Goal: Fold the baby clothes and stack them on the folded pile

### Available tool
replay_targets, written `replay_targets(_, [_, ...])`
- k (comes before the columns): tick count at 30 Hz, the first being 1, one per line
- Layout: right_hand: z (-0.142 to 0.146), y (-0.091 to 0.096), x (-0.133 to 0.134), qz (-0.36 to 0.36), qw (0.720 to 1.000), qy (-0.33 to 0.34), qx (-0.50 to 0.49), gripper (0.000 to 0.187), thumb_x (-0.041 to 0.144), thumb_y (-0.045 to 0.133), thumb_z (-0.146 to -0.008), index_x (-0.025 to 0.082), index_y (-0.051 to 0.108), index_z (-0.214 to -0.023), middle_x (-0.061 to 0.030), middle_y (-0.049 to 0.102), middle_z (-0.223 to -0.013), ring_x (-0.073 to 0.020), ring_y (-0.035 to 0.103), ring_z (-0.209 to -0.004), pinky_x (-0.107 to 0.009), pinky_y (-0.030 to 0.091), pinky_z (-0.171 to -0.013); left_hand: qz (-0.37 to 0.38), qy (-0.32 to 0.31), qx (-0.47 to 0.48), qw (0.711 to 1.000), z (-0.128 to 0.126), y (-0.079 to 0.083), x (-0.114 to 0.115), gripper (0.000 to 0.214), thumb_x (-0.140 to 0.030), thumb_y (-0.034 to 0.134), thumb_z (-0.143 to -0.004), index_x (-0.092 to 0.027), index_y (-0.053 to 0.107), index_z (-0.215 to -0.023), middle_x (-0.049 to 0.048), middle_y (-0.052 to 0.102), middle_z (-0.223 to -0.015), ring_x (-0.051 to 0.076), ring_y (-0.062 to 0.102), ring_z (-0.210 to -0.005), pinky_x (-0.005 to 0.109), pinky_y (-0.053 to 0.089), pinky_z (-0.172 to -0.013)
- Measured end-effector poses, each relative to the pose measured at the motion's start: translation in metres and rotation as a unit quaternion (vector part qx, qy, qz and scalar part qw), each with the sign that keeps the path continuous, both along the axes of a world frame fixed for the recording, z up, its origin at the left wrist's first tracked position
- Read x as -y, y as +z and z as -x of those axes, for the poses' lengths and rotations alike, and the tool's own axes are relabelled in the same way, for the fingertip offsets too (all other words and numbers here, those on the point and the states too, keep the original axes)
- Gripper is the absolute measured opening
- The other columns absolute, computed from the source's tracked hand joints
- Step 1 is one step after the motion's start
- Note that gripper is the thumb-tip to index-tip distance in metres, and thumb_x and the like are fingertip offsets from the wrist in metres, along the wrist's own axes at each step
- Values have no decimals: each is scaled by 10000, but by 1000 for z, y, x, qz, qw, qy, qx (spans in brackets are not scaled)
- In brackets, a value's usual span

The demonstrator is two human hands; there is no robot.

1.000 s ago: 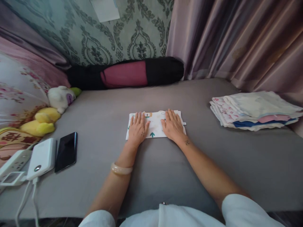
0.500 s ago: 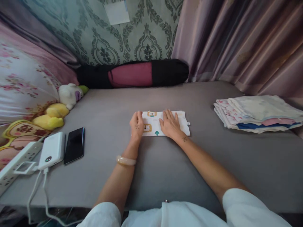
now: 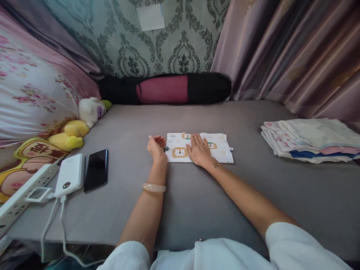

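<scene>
A folded white cloth (image 3: 180, 153) printed with orange lions lies on the grey-covered surface (image 3: 191, 202) in front of me. My right hand (image 3: 199, 149) rests flat on its middle, fingers stretched out and pointing away from me. At the cloth's left end is my left hand (image 3: 157, 148), palm turned toward the cloth and fingers loosely curved with nothing in them. Whether its fingertips touch the cloth's edge I cannot tell. A small white tag sticks out at the cloth's right edge.
To the right sits a stack of folded cloths (image 3: 312, 140). On the left are a black phone (image 3: 96, 170), a white power bank (image 3: 70, 174), a power strip (image 3: 25, 200) with cables, and plush toys (image 3: 69, 135). A black and maroon roll (image 3: 165, 89) lies along the wall.
My left hand has moved off the cloth's left end and opened. More of the lion print shows there. My right hand stays flat on the cloth. The view has shifted slightly left.
</scene>
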State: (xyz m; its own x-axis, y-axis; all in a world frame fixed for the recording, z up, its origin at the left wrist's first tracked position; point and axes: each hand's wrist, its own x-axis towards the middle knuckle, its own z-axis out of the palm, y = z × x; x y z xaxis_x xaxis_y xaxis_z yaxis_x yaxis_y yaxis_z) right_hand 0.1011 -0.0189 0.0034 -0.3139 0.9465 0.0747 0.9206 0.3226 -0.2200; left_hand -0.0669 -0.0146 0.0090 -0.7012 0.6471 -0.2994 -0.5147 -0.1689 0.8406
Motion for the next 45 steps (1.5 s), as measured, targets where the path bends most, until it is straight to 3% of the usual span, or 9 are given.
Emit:
replay_targets(4, [18, 7, 1, 1, 1000, 10, -17, 611, 376, 252, -986, 21, 287, -1482, -175, 242, -1563, -277, 164, -1457, -460, 78, -1174, 0, -1, 73, 997, 5, 3, 1, 407, -426, 385, -935, -163, 543, -667, -4, 563, -575, 87, 532, -475, 211, 376, -516])
replay_targets(8, [34, 2, 3, -9, 999, 22, -37, 622, 382, 252, -986, 18, 267, -1490, -169, 239, -1566, -279, 175, -1454, -453, 88, -1174, -11, 0, 105, 994, 10, 1, 1, 417, -423, 378, -945, -169, 538, -656, -13, 547, -568, 85, 521, -473, 214, 364, -525])
replay_targets(12, [36, -5, 4, -31, 999, 18, -41, 626, 377, 256, -983, 3, 274, -1484, -173, 256, -1559, -281, 190, -1449, -451, 82, -1175, -26, 0, 121, 992, 13, -1, 1, 403, -426, 392, -941, -175, 541, -663, -11, 552, -586, 89, 520, -479, 225, 373, -544])
replay_targets(17, [36, 0, 3, -16, 999, 17, -28, 624, 368, 254, -984, -8, 274, -1481, -179, 253, -1558, -288, 195, -1447, -456, 103, -1171, -33, 0, 163, 986, 15, 3, 3, 425, -372, 332, -975, -172, 533, -657, -11, 538, -572, 78, 508, -465, 212, 371, -527])
replay_targets(23, [57, 1, -4, -23, 998, 39, -38, 617, 376, 283, -984, -18, 322, -1457, -204, 276, -1544, -300, 209, -1440, -460, 90, -1169, -37, 8, 233, 972, 24, 8, 7, 429, -307, 269, -993, -171, 513, -667, -21, 523, -554, 72, 505, -447, 198, 381, -501])
replay_targets(30, [65, -13, -5, -56, 996, 33, -54, 607, 366, 316, -972, -8, 340, -1451, -199, 306, -1533, -286, 216, -1438, -443, 85, -1172, -46, -17, 236, 970, 29, 7, 8, 430, -308, 258, -997, -175, 503, -669, -19, 524, -564, 74, 510, -451, 198, 379, -492])
replay_targets(36, [69, -3, -6, -31, 998, 38, -44, 597, 332, 325, -968, -29, 345, -1442, -213, 299, -1532, -305, 219, -1435, -453, 98, -1168, -54, -21, 258, 964, 30, 8, 9, 408, -291, 276, -986, -172, 517, -679, -15, 523, -570, 85, 513, -475, 210, 377, -501])
replay_targets(45, [95, 1, 3, -18, 995, 76, -54, 601, 358, 295, -978, -5, 334, -1456, -188, 290, -1541, -277, 225, -1438, -451, 100, -1172, -146, -42, 282, 947, 46, 2, 14, 479, -355, 192, -992, -180, 506, -676, 2, 522, -578, 99, 504, -508, 217, 376, -522])
